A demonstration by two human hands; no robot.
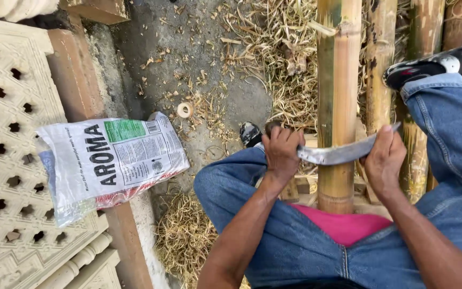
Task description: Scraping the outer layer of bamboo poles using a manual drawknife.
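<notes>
In the head view, a curved metal blade (338,154) is held crosswise against a thick bamboo pole (339,96), which runs from the top edge of the ground down between the legs of the seated person. The blade's left end is gripped by the left hand (282,152), fingers curled shut around the handle. Its right end is clasped by the right hand (383,160), fingers closed over the tip. The blade touches the pole's front face, just above the pole's cut lower end, which rests near a pink cloth (346,225) at the lap. More bamboo poles (380,59) are laid beside it to the right, under a sneaker (439,64). Dry shavings (274,48) are scattered over the concrete ground (156,59) at the top, and more lie near the left knee. A printed plastic bag (108,160) is seen resting on a patterned concrete slab (12,134) at the left edge, well apart from the hands. A small ring-shaped offcut (185,109) lies just above the bag.
</notes>
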